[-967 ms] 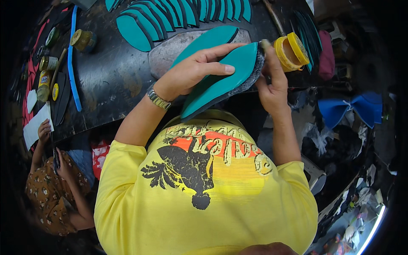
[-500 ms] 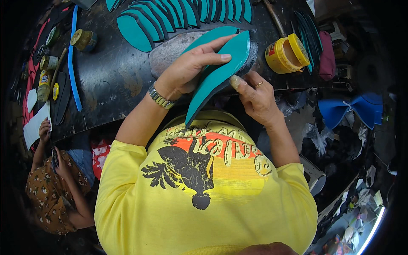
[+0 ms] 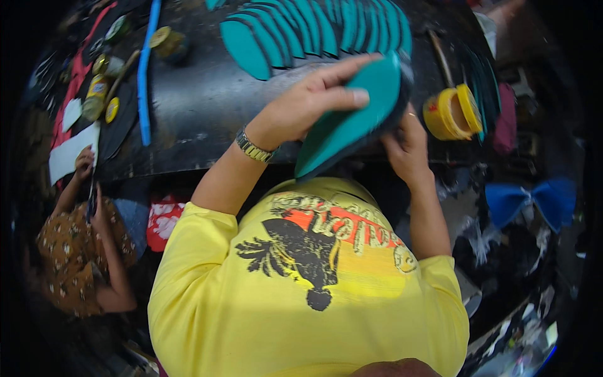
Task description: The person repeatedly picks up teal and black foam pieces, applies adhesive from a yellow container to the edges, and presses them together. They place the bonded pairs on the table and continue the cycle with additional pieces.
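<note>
Head view: teal sole (image 3: 352,119) held tilted above the dark surface (image 3: 201,107) — long axis running lower-left to upper-right, left hand (image 3: 308,103) fingers clamped over its top face, right hand (image 3: 408,147) gripping its underside at the far right end.

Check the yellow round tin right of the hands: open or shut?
Open: the yellow round tin shows its brownish inside, its yellow lid propped beside it.
</note>
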Available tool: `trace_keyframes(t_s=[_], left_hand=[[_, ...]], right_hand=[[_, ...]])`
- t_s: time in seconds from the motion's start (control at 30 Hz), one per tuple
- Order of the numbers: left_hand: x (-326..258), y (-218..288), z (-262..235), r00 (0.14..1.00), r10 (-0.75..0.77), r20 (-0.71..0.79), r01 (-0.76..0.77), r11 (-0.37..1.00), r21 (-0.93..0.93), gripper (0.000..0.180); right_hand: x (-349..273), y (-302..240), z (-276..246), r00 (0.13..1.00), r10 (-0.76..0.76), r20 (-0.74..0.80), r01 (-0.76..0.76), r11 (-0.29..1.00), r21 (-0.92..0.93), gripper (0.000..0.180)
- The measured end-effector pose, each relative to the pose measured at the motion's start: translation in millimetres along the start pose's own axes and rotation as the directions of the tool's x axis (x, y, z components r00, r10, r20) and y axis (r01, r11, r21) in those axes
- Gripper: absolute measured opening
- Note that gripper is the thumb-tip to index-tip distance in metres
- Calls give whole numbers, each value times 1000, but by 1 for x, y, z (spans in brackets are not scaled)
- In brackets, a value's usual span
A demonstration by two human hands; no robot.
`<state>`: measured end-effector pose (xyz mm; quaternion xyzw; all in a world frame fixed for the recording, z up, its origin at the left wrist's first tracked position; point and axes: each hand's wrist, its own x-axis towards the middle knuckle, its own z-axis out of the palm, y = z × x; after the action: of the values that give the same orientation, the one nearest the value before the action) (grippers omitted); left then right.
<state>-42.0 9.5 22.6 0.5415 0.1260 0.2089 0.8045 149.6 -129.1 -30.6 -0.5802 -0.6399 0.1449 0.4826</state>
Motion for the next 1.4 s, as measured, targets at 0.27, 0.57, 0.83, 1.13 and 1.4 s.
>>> trace_keyframes(t_s=[0.27, 0.57, 0.83, 1.13, 1.4], left_hand=[[0, 6, -176, 718, 340, -607, -140, 925, 352, 57], [12, -22, -227, 422, 597, -682, 412, 544, 731, 64], [24, -24, -215, 459, 681, -571, 542, 295, 787, 64], [21, -21, -75, 831, 540, -129, -47, 300, 953, 37], [48, -55, -22, 948, 317, -18, 70, -153, 986, 63]], right_hand=[[-3, 21, 19, 947, 269, -177, -209, 931, 298, 71], [-10, 29, 29, 969, 135, -206, -145, 989, -33, 68], [-4, 18, 26, 977, 123, -176, -137, 988, -67, 65], [-24, -31, -53, 925, 205, -322, -320, 874, -364, 38], [-15, -9, -94, 828, 482, -287, -515, 449, -731, 52]])
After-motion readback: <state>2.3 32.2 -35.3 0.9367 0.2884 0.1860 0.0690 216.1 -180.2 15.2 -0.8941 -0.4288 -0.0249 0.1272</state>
